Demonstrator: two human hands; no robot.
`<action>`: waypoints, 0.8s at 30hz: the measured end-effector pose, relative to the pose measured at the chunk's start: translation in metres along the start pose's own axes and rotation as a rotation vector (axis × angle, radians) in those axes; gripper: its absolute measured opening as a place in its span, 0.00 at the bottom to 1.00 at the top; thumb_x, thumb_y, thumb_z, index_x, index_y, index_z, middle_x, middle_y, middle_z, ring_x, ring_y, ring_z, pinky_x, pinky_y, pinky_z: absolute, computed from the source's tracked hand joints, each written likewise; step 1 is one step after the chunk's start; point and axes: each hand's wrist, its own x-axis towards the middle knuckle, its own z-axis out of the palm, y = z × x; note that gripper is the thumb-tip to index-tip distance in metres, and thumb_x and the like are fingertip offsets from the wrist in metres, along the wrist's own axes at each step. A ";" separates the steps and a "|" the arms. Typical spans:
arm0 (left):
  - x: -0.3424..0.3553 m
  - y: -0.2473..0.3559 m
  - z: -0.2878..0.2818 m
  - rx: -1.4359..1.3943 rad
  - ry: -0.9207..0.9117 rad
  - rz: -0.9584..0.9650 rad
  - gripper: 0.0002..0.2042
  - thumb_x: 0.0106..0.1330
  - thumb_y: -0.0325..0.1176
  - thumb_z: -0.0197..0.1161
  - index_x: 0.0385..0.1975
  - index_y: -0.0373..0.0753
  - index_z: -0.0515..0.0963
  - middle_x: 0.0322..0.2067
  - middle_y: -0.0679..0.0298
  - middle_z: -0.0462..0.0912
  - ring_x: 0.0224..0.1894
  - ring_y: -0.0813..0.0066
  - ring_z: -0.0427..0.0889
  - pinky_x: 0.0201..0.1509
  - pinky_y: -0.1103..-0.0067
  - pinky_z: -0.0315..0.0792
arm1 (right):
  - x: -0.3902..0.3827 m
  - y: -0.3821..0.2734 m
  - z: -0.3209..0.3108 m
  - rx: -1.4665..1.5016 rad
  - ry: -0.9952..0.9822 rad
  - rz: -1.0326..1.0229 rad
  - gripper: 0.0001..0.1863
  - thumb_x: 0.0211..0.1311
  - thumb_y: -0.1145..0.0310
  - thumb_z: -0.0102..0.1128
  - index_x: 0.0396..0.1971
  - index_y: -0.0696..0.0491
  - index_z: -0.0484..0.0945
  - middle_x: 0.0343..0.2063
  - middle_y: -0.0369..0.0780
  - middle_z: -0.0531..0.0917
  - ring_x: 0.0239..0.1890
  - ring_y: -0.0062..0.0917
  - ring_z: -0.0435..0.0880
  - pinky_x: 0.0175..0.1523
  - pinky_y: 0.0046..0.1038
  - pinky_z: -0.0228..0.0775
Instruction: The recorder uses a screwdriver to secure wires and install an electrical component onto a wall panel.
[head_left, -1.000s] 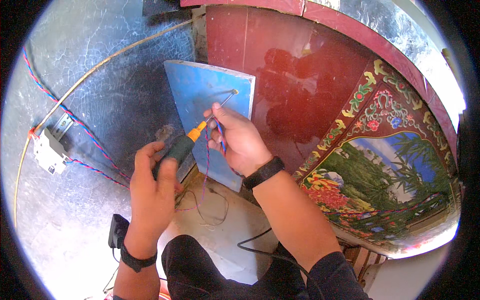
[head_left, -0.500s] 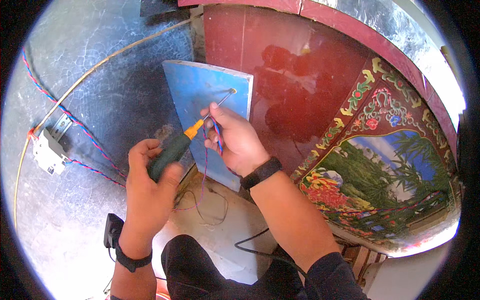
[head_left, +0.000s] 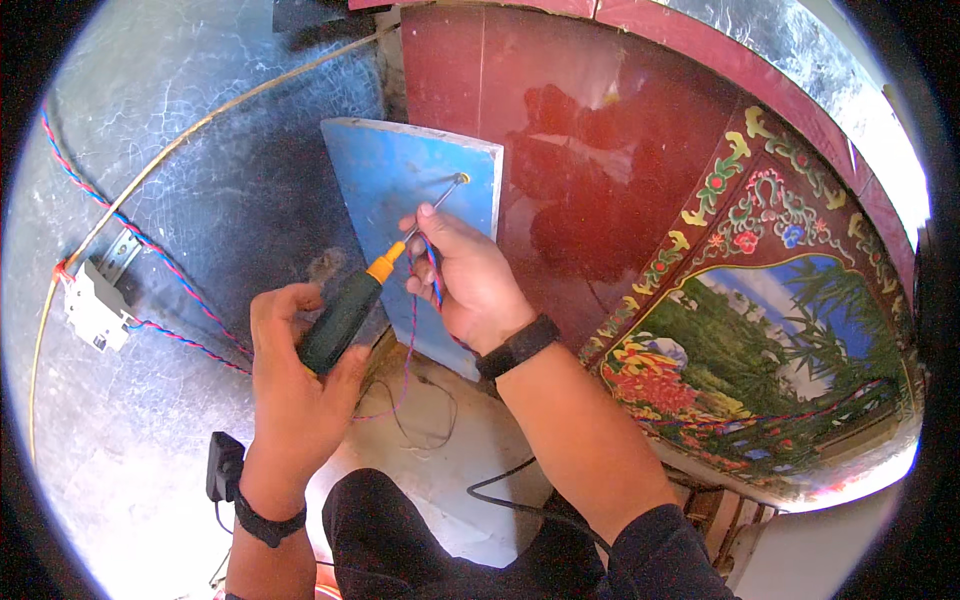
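A screwdriver (head_left: 343, 322) with a dark green handle and yellow collar slants up to the right. Its tip meets a small brass-coloured screw (head_left: 463, 179) near the upper right corner of a blue board (head_left: 385, 165). My left hand (head_left: 302, 375) is curled round the back end of the handle, thumb on one side and fingers on the other. With thumb and fingertips my right hand (head_left: 472, 275) pinches the metal shaft. A twisted red and blue wire (head_left: 434, 272) runs through the same right hand, and a thinner strand hangs below it. The right palm is partly hidden.
On the left, a white breaker-like box (head_left: 97, 308) sits on a metal rail against the grey wall, with twisted red-blue wires. A tan cable (head_left: 180, 140) arcs above it. The board leans by a red cabinet (head_left: 600, 130) with a painted panel. A black cable (head_left: 500, 484) lies below.
The left fingers sit a little looser and shifted on the screwdriver handle. The right hand stays on the shaft, and the tip remains at the screw. The whole view has shifted slightly.
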 end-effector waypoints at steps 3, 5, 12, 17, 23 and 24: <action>-0.001 -0.007 -0.005 0.319 0.007 0.352 0.12 0.67 0.27 0.56 0.49 0.36 0.70 0.41 0.57 0.74 0.28 0.76 0.78 0.30 0.80 0.72 | -0.003 -0.003 0.002 -0.012 0.003 0.002 0.15 0.69 0.53 0.55 0.37 0.49 0.79 0.23 0.28 0.73 0.17 0.14 0.67 0.31 0.25 0.70; 0.000 -0.001 -0.004 0.419 0.003 0.361 0.14 0.66 0.26 0.57 0.50 0.36 0.70 0.41 0.56 0.74 0.31 0.74 0.78 0.34 0.78 0.74 | -0.002 -0.004 0.001 -0.011 0.005 0.013 0.15 0.69 0.53 0.55 0.37 0.49 0.79 0.23 0.28 0.73 0.18 0.14 0.67 0.31 0.25 0.70; 0.002 0.004 -0.002 -0.071 -0.005 -0.168 0.14 0.65 0.27 0.57 0.50 0.35 0.70 0.41 0.56 0.76 0.34 0.70 0.77 0.39 0.75 0.73 | 0.000 -0.002 -0.001 0.002 -0.011 -0.005 0.15 0.69 0.52 0.55 0.37 0.49 0.80 0.24 0.28 0.73 0.18 0.14 0.67 0.31 0.25 0.71; 0.002 0.008 -0.006 0.429 0.021 0.455 0.12 0.70 0.30 0.53 0.50 0.34 0.70 0.40 0.56 0.76 0.25 0.74 0.77 0.28 0.80 0.74 | -0.001 -0.004 0.000 0.004 0.007 -0.012 0.15 0.69 0.52 0.55 0.37 0.49 0.80 0.23 0.29 0.72 0.18 0.15 0.67 0.30 0.25 0.70; 0.009 0.019 -0.009 -0.389 -0.079 -0.635 0.20 0.58 0.24 0.63 0.52 0.34 0.69 0.45 0.55 0.74 0.45 0.68 0.76 0.52 0.73 0.71 | 0.001 -0.003 -0.001 0.057 -0.025 0.012 0.15 0.68 0.53 0.56 0.36 0.49 0.80 0.23 0.29 0.72 0.17 0.15 0.66 0.29 0.25 0.70; 0.003 0.010 -0.005 -0.090 -0.027 -0.228 0.18 0.63 0.25 0.60 0.52 0.34 0.68 0.45 0.55 0.74 0.37 0.71 0.77 0.43 0.76 0.73 | 0.001 -0.004 0.000 0.046 -0.020 0.002 0.14 0.68 0.53 0.56 0.36 0.49 0.79 0.23 0.28 0.72 0.17 0.15 0.66 0.30 0.25 0.70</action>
